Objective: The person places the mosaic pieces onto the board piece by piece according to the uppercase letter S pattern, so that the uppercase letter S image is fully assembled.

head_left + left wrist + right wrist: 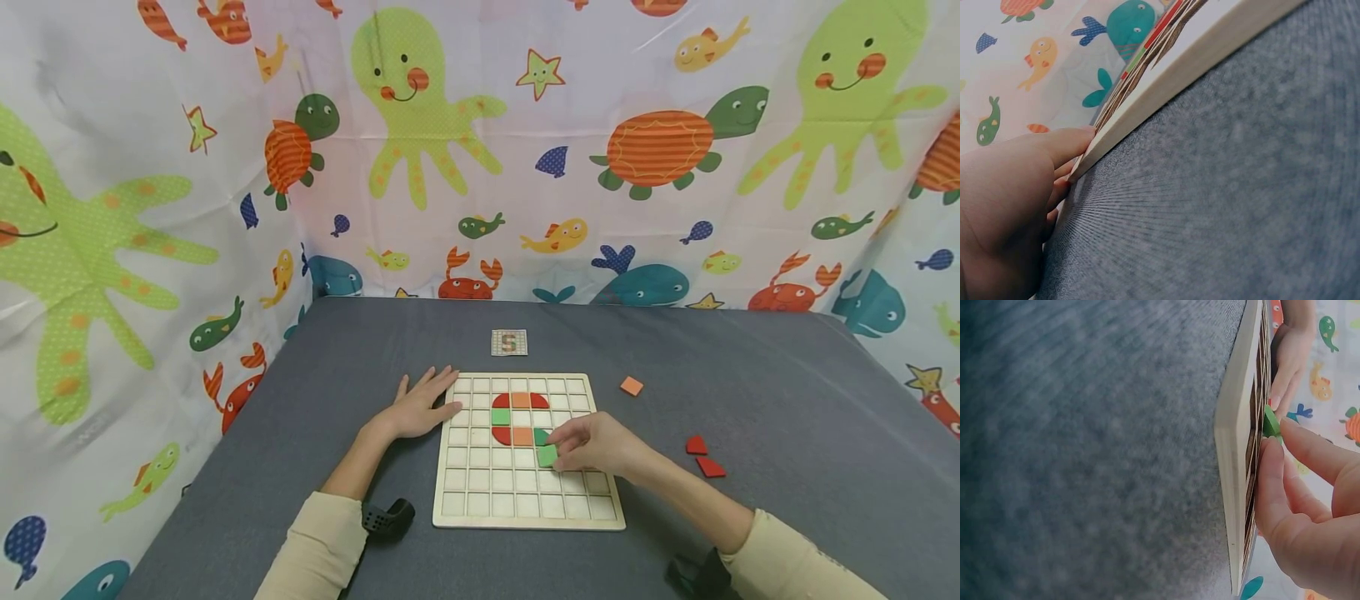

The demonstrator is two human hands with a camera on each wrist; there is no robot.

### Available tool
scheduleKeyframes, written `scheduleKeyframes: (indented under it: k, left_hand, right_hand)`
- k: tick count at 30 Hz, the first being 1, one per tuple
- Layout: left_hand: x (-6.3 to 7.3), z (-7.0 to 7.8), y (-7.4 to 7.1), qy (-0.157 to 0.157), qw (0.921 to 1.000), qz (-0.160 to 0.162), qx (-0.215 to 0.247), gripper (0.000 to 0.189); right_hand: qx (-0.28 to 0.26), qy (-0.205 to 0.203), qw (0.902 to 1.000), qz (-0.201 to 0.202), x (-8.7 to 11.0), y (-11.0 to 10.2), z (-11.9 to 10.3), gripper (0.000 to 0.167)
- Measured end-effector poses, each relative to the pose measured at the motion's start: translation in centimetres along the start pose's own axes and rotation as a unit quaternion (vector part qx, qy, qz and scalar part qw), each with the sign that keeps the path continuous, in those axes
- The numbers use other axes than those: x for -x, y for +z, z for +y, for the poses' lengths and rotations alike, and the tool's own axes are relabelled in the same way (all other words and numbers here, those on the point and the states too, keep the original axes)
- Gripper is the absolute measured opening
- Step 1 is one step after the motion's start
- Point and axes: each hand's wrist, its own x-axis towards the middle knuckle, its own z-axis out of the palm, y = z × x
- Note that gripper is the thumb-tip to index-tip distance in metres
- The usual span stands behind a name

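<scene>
A wooden grid board (487,504) lies on the grey cloth. Set in its upper cells are red quarter-round tiles (501,401), orange square tiles (521,400), a light green square tile (500,417) and a darker green rounded tile (540,436). My right hand (600,446) pinches another light green square tile (547,456) between thumb and fingers, just below the darker green one; in the right wrist view this green tile (1270,422) is tilted against the board. My left hand (416,407) rests with fingers spread at the board's upper left edge, thumb on its rim.
A small pattern card (509,342) lies beyond the board. To the right are a loose orange square tile (632,386) and two red tiles (710,467). A printed sea-animal curtain (465,167) hangs behind the grey table cloth (375,333).
</scene>
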Motion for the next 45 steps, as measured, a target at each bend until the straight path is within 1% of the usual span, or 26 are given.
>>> scheduleKeyframes:
  k: [17, 33, 38, 45]
  left_hand:
    - [0.2, -0.12, 0.1, 0.004, 1.0, 0.003, 0.001, 0.063]
    - [0.03, 0.11, 0.07, 0.006, 1.0, 0.002, 0.002, 0.063]
    - [0.07, 0.03, 0.04, 0.007, 1.0, 0.001, 0.002, 0.063]
    - [0.11, 0.1, -0.07, 0.008, 1.0, 0.0, 0.0, 0.063]
  right_hand:
    - [0.002, -0.004, 1.0, 0.004, -0.08, 0.24, 0.1, 0.033]
    - [0.024, -0.014, 0.9994, 0.018, 0.1, 0.32, -0.21, 0.033]
    - [0.026, -0.008, 0.9995, 0.016, 0.01, 0.25, -0.23, 0.033]
    - [0.006, -0.011, 0.9999, 0.002, 0.11, -0.02, -0.01, 0.035]
